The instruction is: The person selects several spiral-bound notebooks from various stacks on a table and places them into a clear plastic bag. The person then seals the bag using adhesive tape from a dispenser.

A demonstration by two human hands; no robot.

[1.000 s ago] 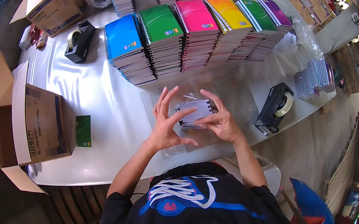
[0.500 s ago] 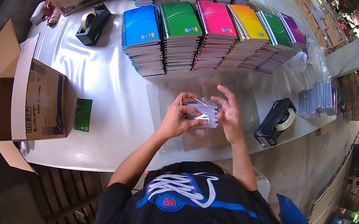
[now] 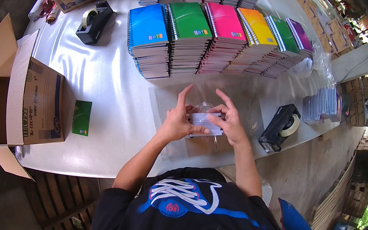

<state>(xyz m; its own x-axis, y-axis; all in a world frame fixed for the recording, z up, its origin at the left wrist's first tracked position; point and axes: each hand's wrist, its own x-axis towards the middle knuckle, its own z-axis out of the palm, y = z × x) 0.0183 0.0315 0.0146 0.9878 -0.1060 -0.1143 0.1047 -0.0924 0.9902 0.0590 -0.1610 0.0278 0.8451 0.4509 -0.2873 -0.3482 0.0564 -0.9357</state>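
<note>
Grip of left hand (image 3: 176, 123) and right hand (image 3: 234, 128) around pale stack (image 3: 202, 121), forefingers (image 3: 184, 96) extended.

Since half a second ago, has uncurled the index finger of the left hand (image 3: 176, 122) from the film-wrapped bundle (image 3: 204, 122) and raised it toward the far edge of the table (image 3: 94, 152), bringing the thumb of the right hand (image 3: 234, 128) onto the bundle.

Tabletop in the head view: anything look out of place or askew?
Yes: one green notebook lies alone just right of the open carton. It looks odd because most others are piled in neat stacks. I see no spill or damage.
</note>
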